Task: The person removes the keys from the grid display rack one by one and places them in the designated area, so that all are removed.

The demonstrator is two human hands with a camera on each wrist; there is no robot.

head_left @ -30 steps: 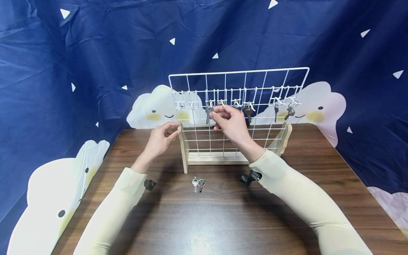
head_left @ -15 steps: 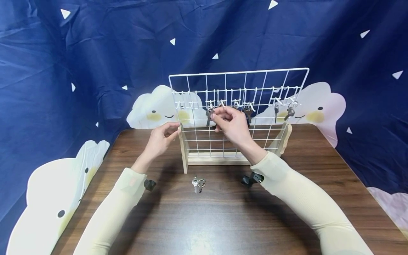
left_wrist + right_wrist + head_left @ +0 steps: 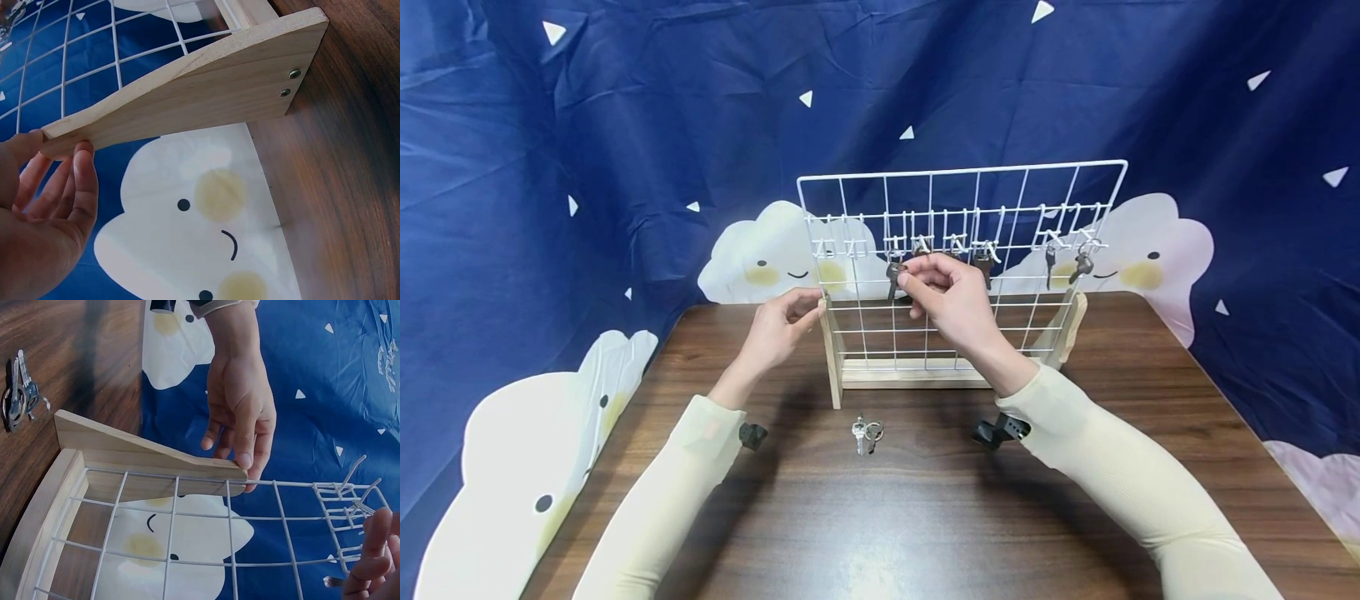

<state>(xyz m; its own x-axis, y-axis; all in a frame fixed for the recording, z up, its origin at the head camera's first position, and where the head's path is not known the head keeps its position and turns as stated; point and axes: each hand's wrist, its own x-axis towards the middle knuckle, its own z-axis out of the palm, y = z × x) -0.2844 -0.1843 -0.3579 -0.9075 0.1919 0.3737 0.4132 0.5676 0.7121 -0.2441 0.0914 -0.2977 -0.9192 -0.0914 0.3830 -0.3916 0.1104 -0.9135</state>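
A white wire grid rack [image 3: 962, 171] stands upright between wooden side supports. My left hand [image 3: 778, 327] pinches the upper end of the left wooden support [image 3: 206, 81], thumb on one face and fingers on the other. In front of the rack's hooks, my right hand [image 3: 958, 300] holds a dark key [image 3: 892, 283] between thumb and index finger, just under a white hook [image 3: 894, 246]. Whether the key's ring still touches that hook cannot be made out. Behind the right hand, more hanging keys [image 3: 984, 261] are partly hidden.
Two keys with a ring [image 3: 861, 435] lie on the brown wooden table [image 3: 820, 508] before the rack. More keys [image 3: 1082, 265] hang at the grid's right end. Hooks [image 3: 825, 247] at its left end carry nothing. A blue curtain [image 3: 715, 108] hangs behind.
The right hand has shifted slightly down and to the right, and the pinched key has dropped a little below its hook. My left hand has stayed on the support.
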